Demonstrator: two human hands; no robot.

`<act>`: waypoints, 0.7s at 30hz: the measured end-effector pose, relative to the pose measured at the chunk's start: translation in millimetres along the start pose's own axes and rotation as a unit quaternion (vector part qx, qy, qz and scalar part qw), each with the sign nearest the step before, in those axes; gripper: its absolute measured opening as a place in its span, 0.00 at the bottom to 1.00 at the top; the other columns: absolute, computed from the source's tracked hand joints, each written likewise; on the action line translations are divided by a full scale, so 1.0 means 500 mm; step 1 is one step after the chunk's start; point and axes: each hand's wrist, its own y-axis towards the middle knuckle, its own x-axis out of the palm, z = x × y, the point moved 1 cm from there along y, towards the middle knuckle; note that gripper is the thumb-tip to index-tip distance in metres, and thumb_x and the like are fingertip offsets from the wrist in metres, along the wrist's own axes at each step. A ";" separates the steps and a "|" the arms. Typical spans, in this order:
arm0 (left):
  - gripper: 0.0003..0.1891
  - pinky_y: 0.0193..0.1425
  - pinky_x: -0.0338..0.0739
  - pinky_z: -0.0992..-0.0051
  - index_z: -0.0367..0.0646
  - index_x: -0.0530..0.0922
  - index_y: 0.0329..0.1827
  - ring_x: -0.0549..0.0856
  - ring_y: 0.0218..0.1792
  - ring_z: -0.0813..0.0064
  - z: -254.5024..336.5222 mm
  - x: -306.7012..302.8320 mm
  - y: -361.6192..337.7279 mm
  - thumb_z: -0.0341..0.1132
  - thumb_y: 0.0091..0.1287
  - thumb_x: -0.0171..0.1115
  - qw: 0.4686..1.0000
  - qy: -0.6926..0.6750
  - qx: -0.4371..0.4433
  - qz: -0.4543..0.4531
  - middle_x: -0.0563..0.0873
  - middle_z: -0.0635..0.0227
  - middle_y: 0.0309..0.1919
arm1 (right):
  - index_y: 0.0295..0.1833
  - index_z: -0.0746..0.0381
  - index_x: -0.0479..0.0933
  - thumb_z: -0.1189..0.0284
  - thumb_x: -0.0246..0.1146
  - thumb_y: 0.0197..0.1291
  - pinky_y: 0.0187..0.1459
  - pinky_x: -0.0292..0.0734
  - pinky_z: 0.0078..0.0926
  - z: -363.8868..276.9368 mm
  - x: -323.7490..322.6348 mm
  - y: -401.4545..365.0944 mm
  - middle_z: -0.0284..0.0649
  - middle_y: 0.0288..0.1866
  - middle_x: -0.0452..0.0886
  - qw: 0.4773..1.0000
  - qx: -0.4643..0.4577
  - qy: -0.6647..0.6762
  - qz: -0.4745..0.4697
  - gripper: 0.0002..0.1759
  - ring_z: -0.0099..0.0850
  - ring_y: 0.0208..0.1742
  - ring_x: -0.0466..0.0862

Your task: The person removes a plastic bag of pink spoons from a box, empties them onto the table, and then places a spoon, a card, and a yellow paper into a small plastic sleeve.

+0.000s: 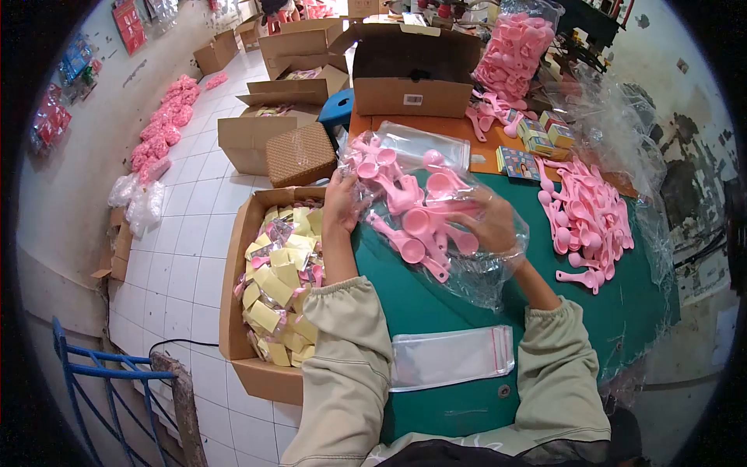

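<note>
- Table (455, 409): green on top, with an orange stretch at its far end.
- Carton (233, 288): open, beside the table's left edge, full of packets (272, 286) with pale yellow cards and pink pieces.
- Box (412, 97): brown and open, on the table's far end, a white label on its near side.
- Bag (490, 292): clear, crumpled plastic over the table's middle, between the two hands; pink scoops (416, 222) lie bunched inside it.
- Heap (589, 210): loose pink scoops on the table's right part, one at its near edge.
- Sleeves (451, 358): flat, clear, with a red line near one end, lying on the table's near part. More clear sleeves (424, 146) lie on its far part, behind the bag.
- Right hand (492, 223): at the bag's right side over the table, fingers bent among the scoops; whether they close on one I cannot tell.
- Left hand (342, 204): near the table's left edge, thumb and fingers closed on the bag's left side.
- Card packs (537, 136): small and colourful, some stacked, on the table's far right part, just behind the heap.
</note>
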 end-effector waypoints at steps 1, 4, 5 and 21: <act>0.18 0.46 0.80 0.57 0.47 0.64 0.61 0.79 0.49 0.67 -0.001 -0.002 0.002 0.29 0.68 0.47 1.000 0.009 -0.006 0.014 0.76 0.66 0.52 | 0.42 0.65 0.80 0.69 0.70 0.49 0.39 0.76 0.20 -0.002 -0.016 -0.018 0.39 0.38 0.84 0.997 0.058 0.058 -0.011 0.15 0.22 0.36 0.81; 0.19 0.42 0.79 0.60 0.48 0.64 0.62 0.79 0.46 0.68 -0.003 -0.006 0.005 0.29 0.67 0.47 1.000 0.018 -0.008 0.022 0.76 0.66 0.53 | 0.43 0.65 0.80 0.73 0.69 0.48 0.41 0.76 0.19 -0.004 -0.055 -0.084 0.38 0.39 0.84 0.958 0.196 0.207 -0.039 0.15 0.22 0.38 0.81; 0.19 0.43 0.79 0.61 0.48 0.64 0.62 0.79 0.46 0.68 -0.004 -0.007 0.005 0.28 0.67 0.47 1.000 0.017 -0.003 0.011 0.76 0.66 0.53 | 0.43 0.65 0.80 0.75 0.69 0.48 0.41 0.76 0.18 -0.003 -0.065 -0.106 0.37 0.39 0.84 0.944 0.221 0.241 -0.045 0.14 0.22 0.38 0.81; 0.24 0.52 0.78 0.66 0.42 0.58 0.67 0.78 0.52 0.64 -0.020 0.002 0.008 0.21 0.67 0.44 0.992 -0.008 0.082 0.091 0.72 0.55 0.57 | 0.48 0.60 0.78 0.74 0.66 0.48 0.33 0.77 0.29 -0.028 -0.098 -0.248 0.41 0.37 0.80 0.994 -0.039 -0.052 -0.087 0.18 0.34 0.36 0.82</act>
